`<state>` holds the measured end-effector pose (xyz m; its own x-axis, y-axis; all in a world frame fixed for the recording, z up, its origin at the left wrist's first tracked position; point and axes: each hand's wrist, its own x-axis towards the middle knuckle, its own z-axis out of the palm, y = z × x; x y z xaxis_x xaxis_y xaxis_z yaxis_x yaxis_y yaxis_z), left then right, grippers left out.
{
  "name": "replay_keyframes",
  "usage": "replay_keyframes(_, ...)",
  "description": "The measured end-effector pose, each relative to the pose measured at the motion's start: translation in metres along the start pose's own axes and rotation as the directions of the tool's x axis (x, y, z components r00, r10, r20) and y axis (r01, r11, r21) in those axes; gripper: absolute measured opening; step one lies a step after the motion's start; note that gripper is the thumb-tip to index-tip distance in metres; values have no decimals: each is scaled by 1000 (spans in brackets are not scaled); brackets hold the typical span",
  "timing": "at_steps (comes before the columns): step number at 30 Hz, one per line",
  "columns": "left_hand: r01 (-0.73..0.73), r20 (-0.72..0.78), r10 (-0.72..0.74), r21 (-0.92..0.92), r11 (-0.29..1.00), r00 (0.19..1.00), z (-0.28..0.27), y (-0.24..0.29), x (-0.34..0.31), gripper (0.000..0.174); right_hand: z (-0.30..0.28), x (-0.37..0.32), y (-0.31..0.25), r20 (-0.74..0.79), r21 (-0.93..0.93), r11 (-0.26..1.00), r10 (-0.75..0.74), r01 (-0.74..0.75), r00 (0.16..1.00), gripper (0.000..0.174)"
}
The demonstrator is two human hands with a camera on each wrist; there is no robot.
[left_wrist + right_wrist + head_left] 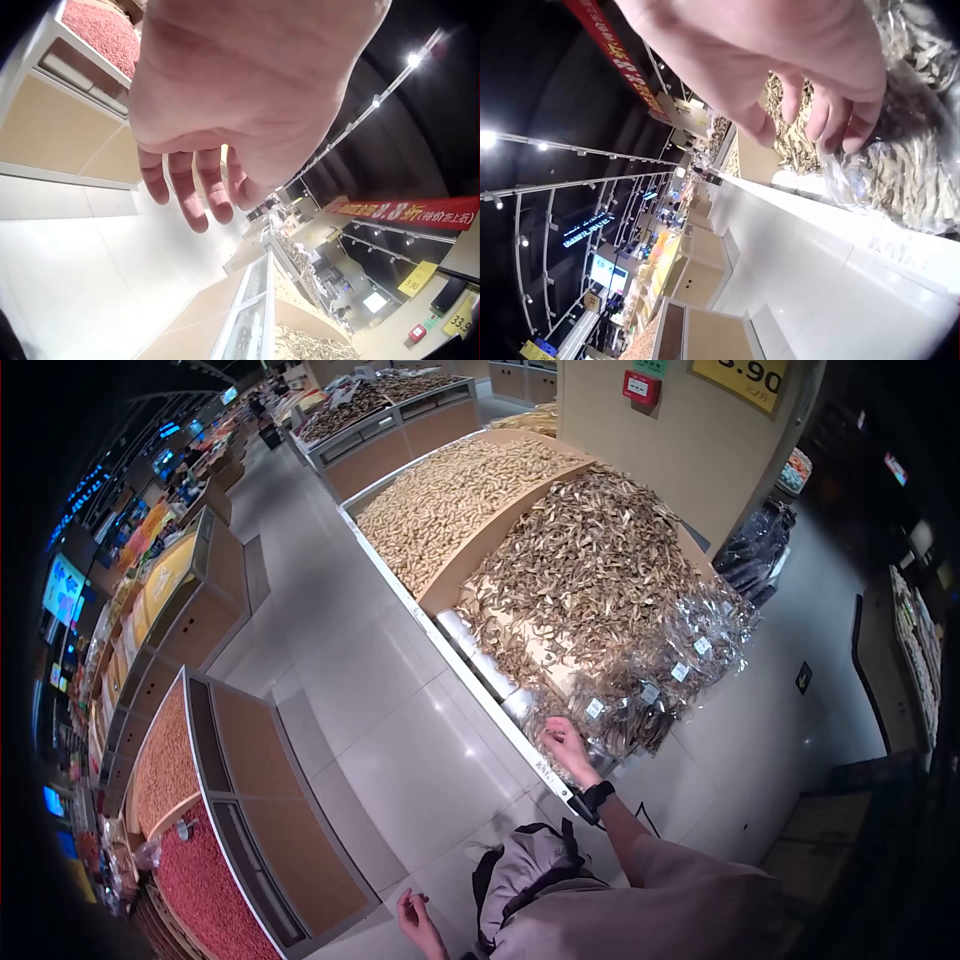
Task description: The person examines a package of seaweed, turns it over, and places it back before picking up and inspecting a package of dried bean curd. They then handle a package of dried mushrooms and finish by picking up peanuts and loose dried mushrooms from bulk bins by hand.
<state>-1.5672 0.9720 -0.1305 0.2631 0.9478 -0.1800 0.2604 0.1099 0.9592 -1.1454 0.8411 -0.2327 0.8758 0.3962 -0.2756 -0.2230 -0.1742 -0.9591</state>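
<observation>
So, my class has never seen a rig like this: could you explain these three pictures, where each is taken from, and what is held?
There is no machine here, just a person's two bare hands. The wide picture comes from a camera worn on the head, looking forward and down; the other two come from a camera on each wrist.

In what looks like a shop, a bin holds pale pods and dry brown pieces, with a divider between them. Clear bags lie at the near end.

The right hand is at the bags, its fingers bent over one; no firm grip shows. The left hand is in the air, fingers loosely bent, holding nothing.
</observation>
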Motion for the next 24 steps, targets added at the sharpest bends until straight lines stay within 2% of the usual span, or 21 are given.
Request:
replay_keyframes(5,-39,152,30,59,997,988,-13,6,97,29,18,6,23,-199,-66,992,-118,106,973,43)
replay_keyframes(7,-46,201,34,55,997,979,-11,9,134,30,25,10,31,-245,-64,997,-55,40,968,46)
replay_keyframes(9,-45,221,37,33,998,975,-2,21,175,24,33,15,36,-330,-56,997,-69,53,941,46)
replay_keyframes(11,-75,288,63,32,997,955,7,27,223,24,43,15,26,-466,-112,989,32,-95,884,48)
replay_keyframes(13,-112,356,89,43,993,930,5,46,272,24,57,19,19,-555,-251,960,-41,-120,831,49)
replay_keyframes(15,-175,429,142,38,984,892,15,66,320,24,76,28,3,-571,-132,980,46,-147,819,54)
replay_keyframes(17,-193,469,164,14,981,868,28,80,366,24,98,39,-18,-558,-4,999,41,-53,829,51)
replay_keyframes(19,-189,521,152,18,982,840,42,90,402,23,117,41,-45,-564,28,999,39,-29,825,49)
replay_keyframes(21,-241,623,133,92,966,771,58,105,431,24,135,31,-53,-576,70,997,61,-25,815,46)
replay_keyframes(22,-247,653,121,105,963,747,66,113,442,24,142,30,-55,-579,148,989,88,-2,811,45)
replay_keyframes(23,-258,674,121,106,960,729,75,119,452,24,149,31,-57,-579,223,974,109,28,808,44)
replay_keyframes(24,-245,703,130,65,967,699,82,122,462,24,156,29,-59,-567,277,961,171,-9,806,42)
